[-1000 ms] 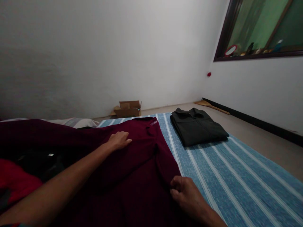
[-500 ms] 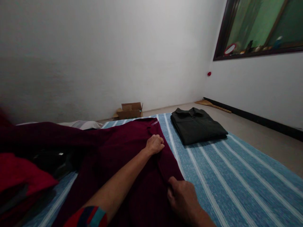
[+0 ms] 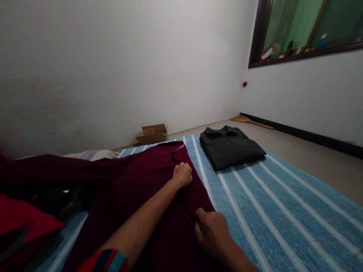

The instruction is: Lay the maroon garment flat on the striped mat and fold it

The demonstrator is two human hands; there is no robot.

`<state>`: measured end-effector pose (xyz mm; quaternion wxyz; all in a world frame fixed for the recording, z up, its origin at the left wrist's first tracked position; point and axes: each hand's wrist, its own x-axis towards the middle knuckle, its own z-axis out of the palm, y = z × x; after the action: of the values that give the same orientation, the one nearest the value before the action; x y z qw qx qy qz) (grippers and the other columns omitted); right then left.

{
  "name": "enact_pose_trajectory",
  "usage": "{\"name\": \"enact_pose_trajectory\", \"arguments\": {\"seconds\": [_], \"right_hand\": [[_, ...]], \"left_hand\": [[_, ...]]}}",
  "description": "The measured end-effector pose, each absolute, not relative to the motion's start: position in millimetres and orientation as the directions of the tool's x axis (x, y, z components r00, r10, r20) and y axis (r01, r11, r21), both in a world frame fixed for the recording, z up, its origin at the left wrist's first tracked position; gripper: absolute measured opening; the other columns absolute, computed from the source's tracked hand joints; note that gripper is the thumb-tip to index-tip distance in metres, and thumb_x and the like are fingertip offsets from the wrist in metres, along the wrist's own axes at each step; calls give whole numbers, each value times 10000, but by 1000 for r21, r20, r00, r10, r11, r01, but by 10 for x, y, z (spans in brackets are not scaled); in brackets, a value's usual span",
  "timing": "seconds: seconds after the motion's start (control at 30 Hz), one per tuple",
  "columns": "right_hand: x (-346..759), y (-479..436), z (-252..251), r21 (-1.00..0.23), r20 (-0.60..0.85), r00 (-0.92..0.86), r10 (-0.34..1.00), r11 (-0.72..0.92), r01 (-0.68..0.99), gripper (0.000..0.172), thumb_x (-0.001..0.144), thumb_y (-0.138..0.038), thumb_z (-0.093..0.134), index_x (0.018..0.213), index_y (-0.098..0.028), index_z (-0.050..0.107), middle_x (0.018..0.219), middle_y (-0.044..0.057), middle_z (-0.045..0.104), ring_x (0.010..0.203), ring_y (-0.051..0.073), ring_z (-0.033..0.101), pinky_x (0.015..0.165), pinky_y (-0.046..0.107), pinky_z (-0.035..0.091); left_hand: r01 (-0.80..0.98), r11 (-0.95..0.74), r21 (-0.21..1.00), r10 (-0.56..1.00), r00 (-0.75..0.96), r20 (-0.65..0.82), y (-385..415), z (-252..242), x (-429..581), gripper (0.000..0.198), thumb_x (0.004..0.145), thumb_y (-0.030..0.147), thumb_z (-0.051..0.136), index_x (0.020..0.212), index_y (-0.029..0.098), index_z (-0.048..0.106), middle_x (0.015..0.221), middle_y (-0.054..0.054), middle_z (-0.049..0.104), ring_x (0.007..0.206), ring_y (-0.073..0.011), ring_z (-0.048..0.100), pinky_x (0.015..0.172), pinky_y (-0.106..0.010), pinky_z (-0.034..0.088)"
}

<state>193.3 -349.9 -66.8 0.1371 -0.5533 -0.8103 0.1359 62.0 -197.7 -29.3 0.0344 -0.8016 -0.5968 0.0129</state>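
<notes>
**Both hands on maroon shirt**

Maroon shirt (image 3: 147,189) spread on striped mat (image 3: 269,204), collar toward the far wall. Left hand (image 3: 182,174) curled shut on fabric near the collar, at the shirt's right edge. Right hand (image 3: 211,232) pinching the same edge nearer the body. Folded black shirt (image 3: 231,147) apart, farther along the mat

maroon shirt (image 3: 147,181) cut off at bottom edge | sill items (image 3: 289,51) too small

A spread shirt (image 3: 147,189) lies on the mat (image 3: 269,204), left of a folded shirt (image 3: 231,146).
</notes>
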Motion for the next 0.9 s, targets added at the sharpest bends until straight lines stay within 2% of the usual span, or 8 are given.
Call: {"name": "enact_pose_trajectory", "arguments": {"seconds": [0.17, 0.33, 0.53, 0.67, 0.77, 0.83, 0.9], "right_hand": [[1941, -3493, -668, -365, 83, -358, 930, 363, 858, 139, 792, -184, 438, 838, -205, 567, 748, 45, 694, 661, 199, 650, 506, 300, 184], [1945, -3488, -667, -351, 71, -356, 932, 357, 865, 154, 784, -186, 434, 860, -204, 567, 752, 52, 695, 663, 202, 648, 508, 295, 196], [1948, -3493, -654, -352, 74, -357, 931, 359, 864, 139, 799, -193, 445, 867, -203, 566, 770, 53, 696, 683, 194, 643, 527, 271, 245], [1949, -3501, -661, -344, 77, -349, 934, 353, 870, 123, 798, -198, 459, 857, -209, 566, 776, 53, 698, 690, 195, 643, 532, 262, 260], [1951, -3505, -663, -333, 92, -341, 935, 352, 875, 130, 801, -191, 449, 847, -210, 570, 761, 55, 696, 681, 198, 648, 521, 269, 245], [1952, -3507, -662, -331, 92, -343, 935, 353, 875, 137, 807, -193, 445, 849, -209, 575, 757, 58, 695, 677, 197, 651, 516, 272, 237], [1952, -3509, -664, -332, 94, -347, 933, 358, 873, 144, 816, -197, 443, 855, -206, 581, 764, 62, 695, 692, 196, 652, 520, 271, 241]], "left_hand": [[931, -342, -130, 938, 347, 11, -1970, -368, 698, 202, 742, 122, 493, 817, 127, 681, 909, -168, 628, 950, -304, 529, 804, -426, 398], [906, -401, -135, 914, 405, 3, -1971, -420, 785, 214, 739, 105, 487, 823, 131, 682, 921, -163, 640, 969, -286, 526, 863, -423, 362], [958, -281, -61, 957, 284, 53, -1878, -252, 605, 219, 727, 123, 464, 785, 118, 675, 891, -146, 657, 894, -257, 586, 778, -353, 431], [973, -228, 37, 970, 223, 95, -1990, -13, 400, 209, 744, 145, 444, 739, 152, 653, 869, -68, 669, 834, -182, 603, 751, -267, 443], [951, -264, 160, 962, 249, 110, -2343, 148, 335, 194, 740, 148, 438, 712, 164, 630, 839, -30, 664, 794, -142, 596, 733, -225, 443], [859, -322, 398, 947, 298, 122, -2708, 206, 340, 182, 721, 133, 430, 667, 166, 600, 780, -20, 642, 751, -133, 583, 718, -224, 442], [743, -367, 559, 918, 386, 90, -3143, 197, 375, 153, 710, 136, 443, 654, 174, 580, 752, -7, 617, 727, -127, 569, 704, -226, 438]]}}
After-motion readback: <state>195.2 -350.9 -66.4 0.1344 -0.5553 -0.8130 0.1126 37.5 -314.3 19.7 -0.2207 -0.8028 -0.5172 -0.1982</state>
